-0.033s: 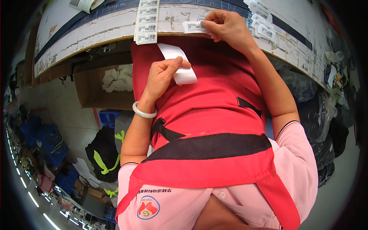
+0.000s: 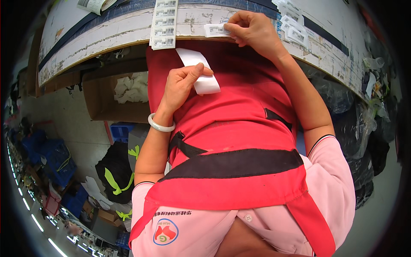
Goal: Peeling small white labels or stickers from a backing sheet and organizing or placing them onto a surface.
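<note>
My left hand [image 2: 182,83] is closed over my lap, thumb on top, around a white paper strip [image 2: 207,85] whose blank side shows. The strip's far end rises toward the table edge. My right hand [image 2: 252,33] is at the table's front edge, thumb and forefinger pinched on the right end of a small white barcode label [image 2: 215,30]. The fingers hide that end of the label. Between the hands and to the left, a strip of barcode labels [image 2: 164,25] lies on the table and hangs slightly over its edge.
More loose labels [image 2: 295,30] lie in a pile on the worn white table [image 2: 107,36], right of my right hand. A roll of printed labels [image 2: 95,4] sits at the far left. Under the table stands a cardboard box [image 2: 100,100] with crumpled white paper. Plastic bags [image 2: 349,124] crowd the right side.
</note>
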`<move>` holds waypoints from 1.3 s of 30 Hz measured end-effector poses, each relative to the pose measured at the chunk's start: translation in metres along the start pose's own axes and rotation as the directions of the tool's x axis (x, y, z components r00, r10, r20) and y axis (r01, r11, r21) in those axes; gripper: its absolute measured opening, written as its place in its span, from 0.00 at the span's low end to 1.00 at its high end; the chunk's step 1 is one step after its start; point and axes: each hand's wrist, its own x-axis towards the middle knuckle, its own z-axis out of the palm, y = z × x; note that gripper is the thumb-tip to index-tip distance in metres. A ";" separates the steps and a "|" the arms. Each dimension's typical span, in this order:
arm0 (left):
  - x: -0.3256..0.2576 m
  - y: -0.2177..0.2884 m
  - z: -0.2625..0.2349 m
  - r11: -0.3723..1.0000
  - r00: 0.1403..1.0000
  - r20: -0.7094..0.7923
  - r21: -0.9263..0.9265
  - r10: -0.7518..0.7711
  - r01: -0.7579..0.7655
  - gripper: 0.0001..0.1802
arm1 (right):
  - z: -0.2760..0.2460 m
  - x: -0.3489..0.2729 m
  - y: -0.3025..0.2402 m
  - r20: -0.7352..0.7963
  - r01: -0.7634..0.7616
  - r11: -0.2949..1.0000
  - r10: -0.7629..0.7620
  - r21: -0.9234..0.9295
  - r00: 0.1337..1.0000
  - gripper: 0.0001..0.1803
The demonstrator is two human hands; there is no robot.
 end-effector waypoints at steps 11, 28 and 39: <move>0.000 0.000 0.004 1.000 1.000 0.013 -0.017 -0.013 0.013 0.21 | -0.029 -0.030 0.000 -0.117 0.055 0.992 -0.041 0.118 0.992 0.11; -0.009 -0.003 0.001 0.995 0.998 -0.008 -0.071 -0.064 0.064 0.16 | -0.099 -0.078 0.063 -0.601 -0.078 0.852 -0.297 -0.518 0.742 0.18; -0.028 0.007 -0.009 0.998 0.997 -0.034 -0.028 -0.063 0.062 0.11 | 0.021 -0.046 0.099 0.176 0.237 0.572 -0.161 -0.786 0.971 0.08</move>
